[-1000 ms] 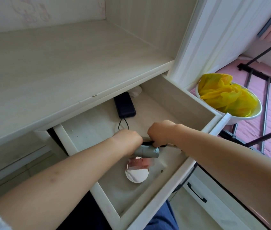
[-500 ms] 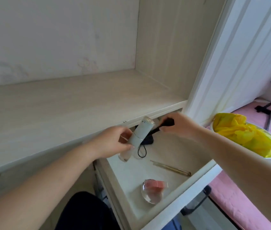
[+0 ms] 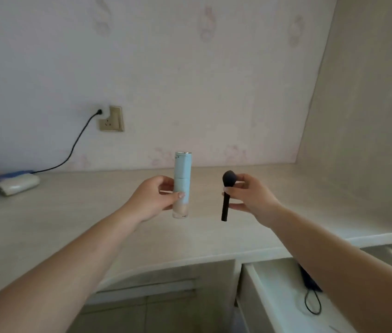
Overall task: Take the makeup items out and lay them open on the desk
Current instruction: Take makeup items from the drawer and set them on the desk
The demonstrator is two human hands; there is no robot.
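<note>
Likely light and slick, the pale-blue cylindrical bottle [image 3: 182, 183] sits mid-body in left hand [image 3: 153, 199] fingers; right hand [image 3: 250, 197] pinches the stiff black makeup brush [image 3: 226, 195].

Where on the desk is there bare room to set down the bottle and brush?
The pale wooden desk is bare from below both hands to the right side panel and back to the wall. Clutter sits only at far left: a white rounded device beside blue items, with a black cord trailing from the wall socket.
</note>
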